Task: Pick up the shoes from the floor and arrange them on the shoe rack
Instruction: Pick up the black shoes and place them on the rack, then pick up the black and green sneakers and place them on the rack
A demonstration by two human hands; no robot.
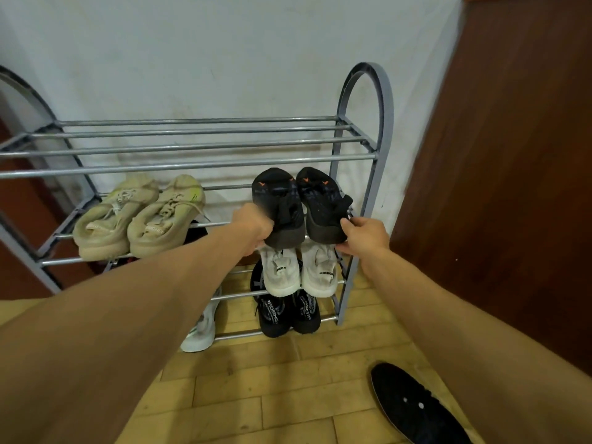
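A grey metal shoe rack stands against the wall. On its second shelf, at the right, lie two black shoes with orange marks. My left hand grips the heel of the left black shoe. My right hand holds the heel of the right black shoe. A beige pair rests on the same shelf to the left. Below are a white pair and a black patterned pair. The top shelf holds nothing.
A single white shoe leans on the lowest bars, partly hidden by my left forearm. A black object with white dots lies on the wooden floor at the lower right. A brown door stands right of the rack.
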